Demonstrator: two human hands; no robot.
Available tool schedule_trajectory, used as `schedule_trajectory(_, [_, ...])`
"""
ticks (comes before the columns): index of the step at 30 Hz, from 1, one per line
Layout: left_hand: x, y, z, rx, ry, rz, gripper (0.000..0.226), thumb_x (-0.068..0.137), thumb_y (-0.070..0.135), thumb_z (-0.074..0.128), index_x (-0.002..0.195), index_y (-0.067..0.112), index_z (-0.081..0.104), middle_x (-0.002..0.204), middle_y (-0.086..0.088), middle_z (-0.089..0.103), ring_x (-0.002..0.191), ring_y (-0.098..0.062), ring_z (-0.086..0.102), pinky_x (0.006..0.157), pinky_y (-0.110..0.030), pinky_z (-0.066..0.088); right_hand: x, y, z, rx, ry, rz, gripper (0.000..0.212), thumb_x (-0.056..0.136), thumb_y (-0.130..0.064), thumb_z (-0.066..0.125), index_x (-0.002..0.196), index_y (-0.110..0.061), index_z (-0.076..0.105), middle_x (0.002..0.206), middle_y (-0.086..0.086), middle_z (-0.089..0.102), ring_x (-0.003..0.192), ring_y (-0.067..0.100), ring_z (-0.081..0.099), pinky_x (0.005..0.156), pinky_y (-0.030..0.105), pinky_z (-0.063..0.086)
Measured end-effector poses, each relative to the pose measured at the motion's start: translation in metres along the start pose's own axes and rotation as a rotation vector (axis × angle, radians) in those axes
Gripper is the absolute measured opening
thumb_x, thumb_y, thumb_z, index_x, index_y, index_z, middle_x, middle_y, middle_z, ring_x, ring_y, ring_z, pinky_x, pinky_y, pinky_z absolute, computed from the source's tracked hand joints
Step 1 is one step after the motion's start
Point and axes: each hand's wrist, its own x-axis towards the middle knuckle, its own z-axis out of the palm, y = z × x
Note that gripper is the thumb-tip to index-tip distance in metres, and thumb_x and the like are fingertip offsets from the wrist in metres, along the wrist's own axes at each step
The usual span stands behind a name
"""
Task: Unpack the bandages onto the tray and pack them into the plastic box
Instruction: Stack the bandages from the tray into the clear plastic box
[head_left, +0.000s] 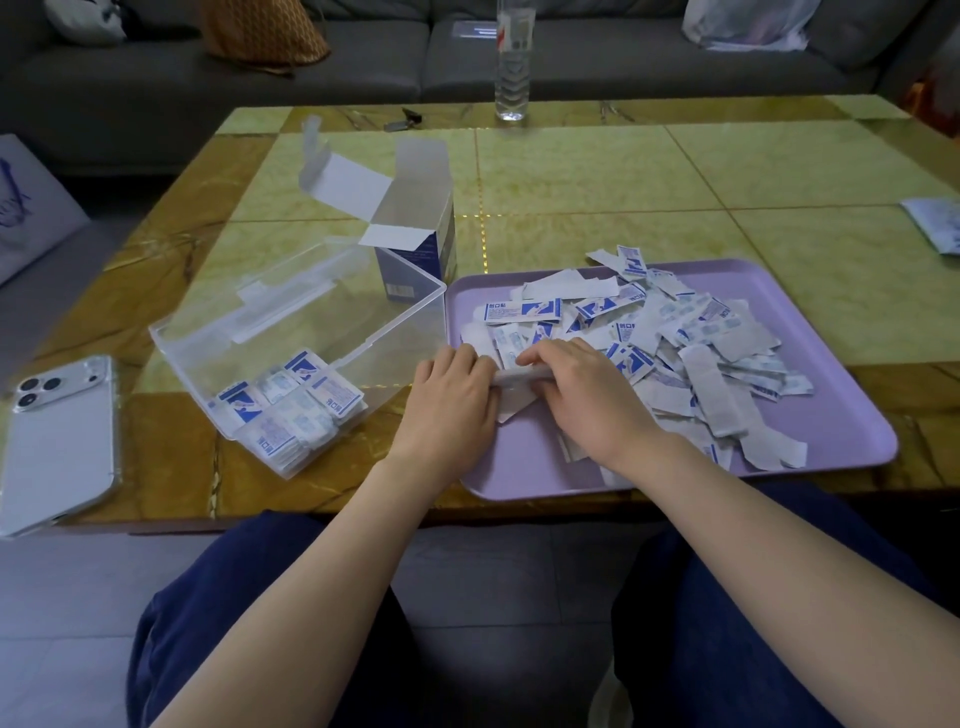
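both hands meet over the near-left part of the lilac tray. left hand and right hand have fingers curled down, gripping a small stack of bandages from either end. the stack lies level between them, just above the tray surface.

loose pile of bandages is spread over the middle and far side of the tray, white and blue wrappers overlapping, some face down.

clear plastic box sits just left of the tray, lid open and leaning back. packed bandages are bunched in its near corner.

opened cardboard carton stands upright behind the box, flaps up. phone lies face down at the left table edge. water bottle stands at the far edge of the table.
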Motion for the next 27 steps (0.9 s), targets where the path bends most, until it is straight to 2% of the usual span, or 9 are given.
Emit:
schedule_trajectory(3, [0.0, 0.0, 0.004, 0.01, -0.082, -0.028, 0.022, 0.099, 0.024, 0.03, 0.11, 0.013, 0.046, 0.11, -0.007, 0.045, 0.1, -0.025, 0.041, 0.087, -0.034, 0.03, 0.0, -0.002, 0.002, 0.131, 0.013, 0.058, 0.028, 0.089, 0.002, 0.05, 0.114, -0.008, 0.055, 0.113, 0.008, 0.056, 0.108, 0.022, 0.048, 0.095, 0.029, 0.038])
schedule_trajectory(5, [0.001, 0.001, 0.004, -0.002, -0.097, -0.032, 0.023, 0.1, 0.024, 0.029, 0.115, 0.013, 0.042, 0.114, -0.006, 0.042, 0.101, -0.024, 0.038, 0.089, -0.033, 0.029, -0.001, -0.006, 0.006, 0.211, -0.07, 0.068, 0.045, 0.085, 0.011, 0.045, 0.126, -0.006, 0.046, 0.124, 0.013, 0.046, 0.117, 0.023, 0.04, 0.098, 0.017, 0.027])
schedule_trajectory(8, [0.0, 0.002, 0.007, -0.003, -0.099, -0.02, 0.026, 0.099, 0.023, 0.029, 0.121, 0.013, 0.039, 0.115, -0.006, 0.041, 0.103, -0.024, 0.038, 0.09, -0.034, 0.029, -0.003, -0.01, 0.013, 0.251, -0.159, 0.019, 0.057, 0.078, 0.018, 0.042, 0.131, -0.005, 0.041, 0.129, 0.015, 0.04, 0.122, 0.023, 0.036, 0.098, 0.009, 0.019])
schedule_trajectory(10, [0.0, 0.001, 0.007, -0.014, -0.103, -0.021, 0.025, 0.098, 0.019, 0.033, 0.121, 0.014, 0.039, 0.115, -0.006, 0.042, 0.103, -0.025, 0.039, 0.091, -0.034, 0.03, -0.002, -0.009, 0.013, 0.257, -0.151, 0.026, 0.056, 0.078, 0.018, 0.043, 0.129, -0.006, 0.044, 0.127, 0.012, 0.042, 0.121, 0.02, 0.037, 0.098, 0.011, 0.023])
schedule_trajectory(13, [-0.001, 0.001, 0.007, -0.049, -0.089, -0.036, 0.017, 0.096, 0.014, 0.035, 0.112, 0.014, 0.041, 0.112, -0.005, 0.043, 0.101, -0.025, 0.04, 0.091, -0.036, 0.034, 0.0, -0.003, 0.012, 0.191, -0.08, 0.048, 0.037, 0.084, 0.012, 0.046, 0.116, -0.004, 0.055, 0.118, 0.01, 0.048, 0.112, 0.022, 0.045, 0.098, 0.028, 0.038])
schedule_trajectory(15, [-0.001, 0.002, 0.004, -0.081, -0.073, -0.046, 0.013, 0.096, 0.012, 0.036, 0.108, 0.015, 0.042, 0.109, -0.005, 0.044, 0.098, -0.024, 0.041, 0.088, -0.036, 0.034, 0.0, 0.0, 0.011, 0.138, -0.063, 0.032, 0.024, 0.088, 0.006, 0.048, 0.107, -0.003, 0.059, 0.111, 0.009, 0.053, 0.106, 0.023, 0.048, 0.091, 0.038, 0.043])
schedule_trajectory(19, [-0.003, 0.003, -0.003, -0.084, 0.029, -0.027, 0.02, 0.087, 0.0, 0.043, 0.101, 0.014, 0.042, 0.099, -0.004, 0.047, 0.088, -0.026, 0.045, 0.076, -0.034, 0.028, 0.001, -0.002, 0.007, 0.139, 0.028, -0.022, 0.015, 0.092, -0.001, 0.049, 0.103, -0.003, 0.059, 0.105, 0.009, 0.055, 0.099, 0.025, 0.052, 0.081, 0.036, 0.046])
schedule_trajectory(23, [-0.002, 0.004, -0.012, -0.166, 0.026, -0.006, 0.031, 0.078, -0.009, 0.046, 0.097, 0.014, 0.04, 0.096, -0.008, 0.051, 0.082, -0.032, 0.048, 0.067, -0.034, 0.029, -0.001, -0.008, 0.005, 0.24, 0.086, -0.025, 0.022, 0.094, -0.003, 0.046, 0.115, -0.004, 0.053, 0.113, 0.009, 0.056, 0.102, 0.022, 0.056, 0.085, 0.031, 0.047])
schedule_trajectory(27, [-0.005, 0.007, -0.016, -0.302, -0.011, 0.033, 0.035, 0.081, -0.009, 0.046, 0.112, 0.006, 0.046, 0.106, -0.015, 0.055, 0.089, -0.033, 0.052, 0.074, -0.041, 0.04, -0.003, -0.009, 0.004, 0.22, 0.031, -0.093, 0.03, 0.091, 0.005, 0.047, 0.12, -0.005, 0.051, 0.117, 0.008, 0.052, 0.098, 0.022, 0.058, 0.083, 0.035, 0.049])
